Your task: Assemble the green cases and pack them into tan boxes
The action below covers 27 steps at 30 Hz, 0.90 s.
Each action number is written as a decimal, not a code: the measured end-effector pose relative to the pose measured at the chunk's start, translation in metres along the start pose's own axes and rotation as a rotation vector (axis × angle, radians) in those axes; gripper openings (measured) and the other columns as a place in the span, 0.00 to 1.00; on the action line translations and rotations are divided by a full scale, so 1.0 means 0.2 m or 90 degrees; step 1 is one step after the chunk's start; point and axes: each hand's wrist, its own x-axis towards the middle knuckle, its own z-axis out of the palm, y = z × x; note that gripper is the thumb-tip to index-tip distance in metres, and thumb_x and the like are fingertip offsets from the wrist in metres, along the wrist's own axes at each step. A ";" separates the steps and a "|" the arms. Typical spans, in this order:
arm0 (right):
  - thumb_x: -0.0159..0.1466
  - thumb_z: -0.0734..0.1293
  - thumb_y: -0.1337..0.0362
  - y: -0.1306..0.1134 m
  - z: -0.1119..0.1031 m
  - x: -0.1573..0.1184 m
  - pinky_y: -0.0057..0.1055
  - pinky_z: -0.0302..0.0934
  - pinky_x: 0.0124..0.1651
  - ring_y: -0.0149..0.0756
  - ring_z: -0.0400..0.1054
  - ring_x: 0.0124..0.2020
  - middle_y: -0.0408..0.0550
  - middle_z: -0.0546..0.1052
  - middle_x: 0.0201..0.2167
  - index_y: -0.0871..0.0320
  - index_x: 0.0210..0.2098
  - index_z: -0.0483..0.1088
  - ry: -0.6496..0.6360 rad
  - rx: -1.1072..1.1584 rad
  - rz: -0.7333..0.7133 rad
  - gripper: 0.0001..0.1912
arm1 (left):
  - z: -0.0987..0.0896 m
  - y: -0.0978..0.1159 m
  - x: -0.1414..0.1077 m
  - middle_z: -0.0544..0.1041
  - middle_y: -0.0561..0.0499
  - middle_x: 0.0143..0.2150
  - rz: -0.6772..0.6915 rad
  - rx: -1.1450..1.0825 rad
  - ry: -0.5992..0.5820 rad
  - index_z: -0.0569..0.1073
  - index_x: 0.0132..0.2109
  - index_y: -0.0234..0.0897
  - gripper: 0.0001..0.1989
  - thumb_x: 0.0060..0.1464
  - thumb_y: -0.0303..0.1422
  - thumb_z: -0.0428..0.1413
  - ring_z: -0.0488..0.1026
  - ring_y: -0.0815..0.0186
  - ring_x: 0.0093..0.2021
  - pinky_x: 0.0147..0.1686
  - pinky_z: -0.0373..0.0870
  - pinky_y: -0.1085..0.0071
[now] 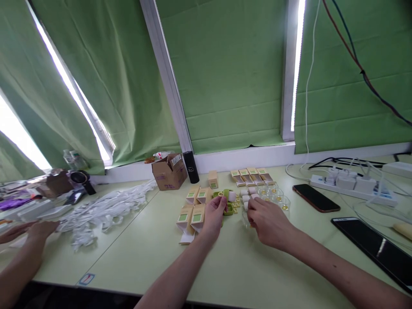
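Between thumb and fingers, my left hand grips a green plastic piece with a white cylindrical part at its end. Other small green parts and tiny yellowish pieces lie just beside it. My right hand reaches in from the right, its fingers pinched together over a clear round cup; whatever is between the fingertips is hidden. White cylinders stand close by that hand, with several clear cups with yellow centres behind it. Open cardboard boxes with green labels stand left of my left hand.
More small boxes lie at the back, near a brown carton and a black cylinder. Two phones and a power strip with cables occupy the right. At left, another person's hands touch white straps.
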 end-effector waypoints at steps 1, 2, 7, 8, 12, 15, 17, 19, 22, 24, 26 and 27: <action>0.57 0.69 0.75 -0.02 0.03 0.02 0.38 0.63 0.40 0.49 0.71 0.47 0.56 0.78 0.43 0.58 0.34 0.79 -0.013 -0.004 -0.007 0.09 | 0.00 0.00 0.00 0.69 0.55 0.24 0.005 0.002 -0.001 0.76 0.32 0.34 0.30 0.46 0.60 0.68 0.64 0.72 0.26 0.27 0.60 0.75; 0.57 0.69 0.75 -0.03 0.05 0.04 0.38 0.63 0.40 0.49 0.71 0.46 0.57 0.78 0.43 0.58 0.34 0.79 -0.025 -0.002 -0.013 0.09 | -0.01 0.00 0.00 0.69 0.55 0.24 0.008 0.005 -0.002 0.76 0.32 0.34 0.30 0.46 0.60 0.68 0.64 0.72 0.25 0.27 0.60 0.75; 0.59 0.71 0.69 -0.02 0.09 0.07 0.42 0.63 0.48 0.52 0.70 0.50 0.56 0.79 0.45 0.57 0.41 0.79 -0.032 0.055 -0.012 0.10 | -0.01 0.00 0.00 0.69 0.55 0.24 0.020 0.020 0.006 0.76 0.31 0.35 0.30 0.46 0.60 0.68 0.64 0.71 0.25 0.27 0.60 0.74; 0.58 0.72 0.68 -0.01 0.09 0.06 0.43 0.63 0.50 0.53 0.70 0.52 0.56 0.79 0.47 0.57 0.45 0.78 -0.019 0.070 -0.007 0.14 | -0.01 0.00 0.00 0.69 0.55 0.24 0.023 0.022 0.006 0.76 0.31 0.34 0.30 0.46 0.60 0.68 0.64 0.71 0.25 0.27 0.59 0.74; 0.54 0.74 0.70 0.01 0.12 0.04 0.46 0.59 0.58 0.55 0.67 0.57 0.58 0.79 0.53 0.59 0.58 0.72 0.007 0.119 0.003 0.32 | -0.01 0.01 0.00 0.69 0.55 0.24 0.019 0.033 0.007 0.75 0.31 0.35 0.30 0.48 0.60 0.67 0.63 0.71 0.26 0.27 0.58 0.74; 0.53 0.73 0.73 0.02 0.16 0.04 0.48 0.58 0.60 0.55 0.68 0.57 0.59 0.81 0.50 0.60 0.56 0.74 -0.005 0.168 0.008 0.30 | 0.00 0.01 -0.01 0.69 0.55 0.24 0.024 0.033 0.005 0.75 0.31 0.35 0.30 0.47 0.60 0.67 0.63 0.71 0.26 0.28 0.59 0.74; 0.54 0.73 0.72 0.04 0.17 0.05 0.50 0.59 0.61 0.54 0.69 0.56 0.57 0.81 0.50 0.58 0.52 0.75 0.017 0.258 0.032 0.25 | 0.00 0.01 -0.01 0.69 0.55 0.24 0.025 0.031 0.006 0.75 0.32 0.35 0.30 0.47 0.60 0.67 0.63 0.71 0.26 0.28 0.59 0.75; 0.56 0.74 0.67 0.07 0.18 0.05 0.50 0.61 0.61 0.52 0.70 0.56 0.55 0.80 0.51 0.56 0.51 0.75 0.052 0.439 0.071 0.22 | 0.00 0.02 -0.01 0.69 0.55 0.24 0.026 0.032 0.014 0.75 0.32 0.35 0.30 0.47 0.61 0.67 0.62 0.72 0.26 0.28 0.58 0.75; 0.58 0.76 0.56 0.10 0.19 0.05 0.49 0.68 0.57 0.50 0.74 0.55 0.54 0.80 0.53 0.54 0.51 0.75 0.069 0.845 0.088 0.23 | 0.00 0.03 -0.01 0.69 0.55 0.24 0.032 0.034 0.036 0.74 0.31 0.35 0.31 0.47 0.61 0.67 0.62 0.72 0.26 0.28 0.58 0.75; 0.59 0.76 0.51 0.11 0.19 0.05 0.50 0.71 0.55 0.50 0.76 0.53 0.53 0.81 0.52 0.53 0.52 0.76 0.070 1.089 0.071 0.25 | 0.00 0.04 -0.01 0.69 0.55 0.24 0.035 0.033 0.050 0.74 0.30 0.35 0.31 0.47 0.61 0.66 0.63 0.71 0.26 0.28 0.58 0.75; 0.62 0.75 0.49 0.11 0.20 0.05 0.52 0.70 0.57 0.48 0.78 0.50 0.53 0.82 0.49 0.52 0.53 0.76 0.076 1.235 0.071 0.23 | 0.00 0.03 -0.01 0.69 0.55 0.24 0.034 0.032 0.055 0.74 0.30 0.35 0.31 0.47 0.61 0.66 0.63 0.71 0.27 0.28 0.58 0.75; 0.63 0.75 0.49 0.11 0.20 0.04 0.53 0.70 0.58 0.48 0.79 0.50 0.52 0.83 0.48 0.52 0.52 0.77 0.081 1.272 0.081 0.22 | -0.01 0.03 -0.01 0.69 0.55 0.24 0.031 0.033 0.053 0.74 0.30 0.35 0.31 0.47 0.61 0.66 0.63 0.71 0.27 0.28 0.58 0.75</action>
